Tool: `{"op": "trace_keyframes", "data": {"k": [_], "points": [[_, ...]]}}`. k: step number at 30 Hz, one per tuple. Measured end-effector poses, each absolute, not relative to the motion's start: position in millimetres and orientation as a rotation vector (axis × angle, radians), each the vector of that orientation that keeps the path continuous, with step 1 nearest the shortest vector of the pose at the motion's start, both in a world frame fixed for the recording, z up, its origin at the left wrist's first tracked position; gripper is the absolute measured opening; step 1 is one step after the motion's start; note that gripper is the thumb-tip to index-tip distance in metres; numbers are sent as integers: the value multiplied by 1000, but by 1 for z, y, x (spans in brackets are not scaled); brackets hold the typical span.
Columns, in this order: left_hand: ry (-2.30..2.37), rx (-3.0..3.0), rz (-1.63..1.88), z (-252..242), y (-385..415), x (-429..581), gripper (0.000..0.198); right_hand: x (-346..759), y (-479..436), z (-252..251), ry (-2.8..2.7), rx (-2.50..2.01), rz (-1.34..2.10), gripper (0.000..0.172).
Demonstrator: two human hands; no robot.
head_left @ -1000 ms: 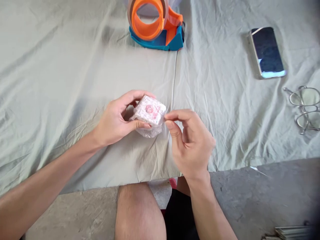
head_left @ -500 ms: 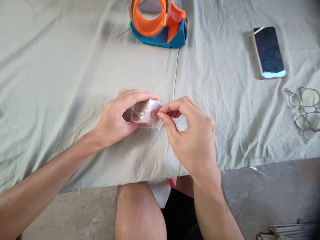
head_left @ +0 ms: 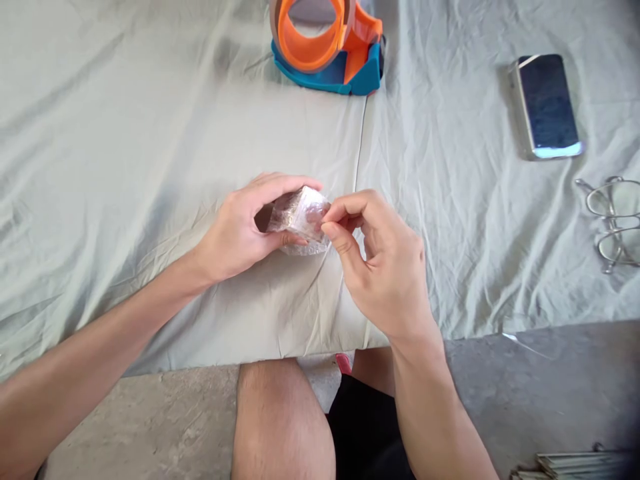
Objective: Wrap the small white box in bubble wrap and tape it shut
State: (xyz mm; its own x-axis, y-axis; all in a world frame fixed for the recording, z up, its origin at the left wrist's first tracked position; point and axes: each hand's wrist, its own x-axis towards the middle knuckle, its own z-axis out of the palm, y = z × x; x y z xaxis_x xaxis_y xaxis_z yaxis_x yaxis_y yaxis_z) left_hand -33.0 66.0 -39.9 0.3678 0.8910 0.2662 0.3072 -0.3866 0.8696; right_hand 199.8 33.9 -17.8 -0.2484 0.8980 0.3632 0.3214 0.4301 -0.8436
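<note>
A small box-shaped packet in shiny, crinkled clear wrapping [head_left: 301, 217] is held just above the cloth near the table's front edge. My left hand [head_left: 245, 223] grips it from the left, thumb below and fingers over the top. At the packet's right end, my right hand [head_left: 383, 257] has its thumb and forefinger pinched together against the wrapping. Whether a bit of film or tape lies in that pinch is too small to see. What is inside the packet cannot be made out.
An orange and blue tape dispenser [head_left: 363, 70] stands at the back on the grey-green tablecloth [head_left: 125, 133]. A phone [head_left: 550, 107] lies at the right, with eyeglasses [head_left: 620, 223] nearer the right edge. My leg [head_left: 283, 420] is below the table's front edge.
The packet has tilted slightly, showing more of its wrapped underside. Both hands keep their hold, and the right pinch stays at its right end. The whole view has shifted a little.
</note>
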Motion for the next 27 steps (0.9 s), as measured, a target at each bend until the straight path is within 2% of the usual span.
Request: {"op": "trace_keyframes", "data": {"k": [2, 6, 10, 14, 17, 19, 24, 27], "points": [[1020, 1857, 997, -39, 66, -32, 51, 200, 36, -13, -1815, -1065, 805, 8], [985, 1807, 1006, -40, 65, -33, 50, 200, 42, -5, -1880, -1069, 780, 10], [945, 1727, 992, -45, 70, -36, 56, 199, 48, 0, -1882, -1019, 771, 20], [875, 1632, 990, -47, 80, -41, 61, 203, 50, -5, -1739, -910, 875, 17], [850, 1521, 1028, -47, 87, -45, 63, 209, 51, -14, -1559, -858, 880, 23], [821, 1427, 1069, -47, 89, -47, 59, 212, 50, -20, -1458, -825, 859, 24], [780, 1199, 1119, -47, 91, -51, 38, 211, 30, -27, -1339, -760, 797, 6], [797, 1144, 1158, -45, 90, -49, 35, 202, 13, -29, -1310, -763, 688, 7]]}}
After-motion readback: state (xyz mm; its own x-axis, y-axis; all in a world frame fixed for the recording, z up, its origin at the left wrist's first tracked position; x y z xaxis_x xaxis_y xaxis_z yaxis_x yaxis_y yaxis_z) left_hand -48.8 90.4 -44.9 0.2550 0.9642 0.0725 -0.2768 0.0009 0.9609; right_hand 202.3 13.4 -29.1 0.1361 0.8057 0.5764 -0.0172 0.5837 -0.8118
